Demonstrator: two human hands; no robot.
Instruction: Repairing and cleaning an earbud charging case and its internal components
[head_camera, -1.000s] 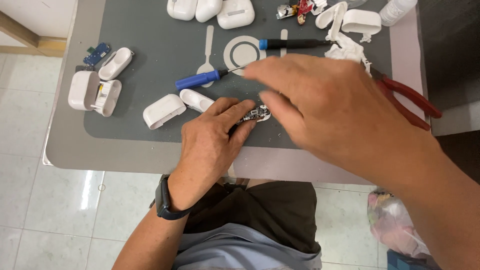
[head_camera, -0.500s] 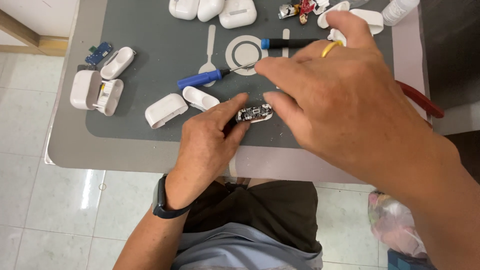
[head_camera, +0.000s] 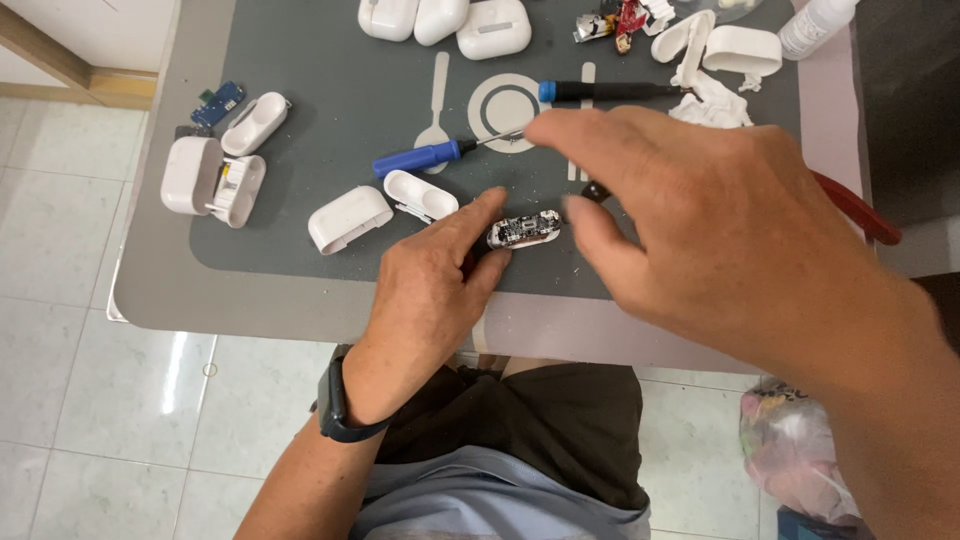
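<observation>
My left hand (head_camera: 430, 290) pins opened earbud-case insert (head_camera: 524, 229) on grey mat (head_camera: 330, 60), near front edge. My right hand (head_camera: 720, 220) has lifted off it, fingers spread, holding nothing; insert's circuit board now exposed.

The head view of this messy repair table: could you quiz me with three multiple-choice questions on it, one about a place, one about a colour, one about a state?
1. Where does the blue-handled screwdriver lie?
A. on the grey mat
B. on the floor
C. in the left hand

2. What colour are the pliers' handles?
A. green
B. red
C. white

3. What is the left hand doing?
A. lying flat and empty
B. gripping a bottle
C. pinching a small opened white case part with a circuit board

Answers: 1 A, it rests on the mat above the left hand; 2 B, red shows beyond the right hand; 3 C, fingertips touch its left end.
</observation>
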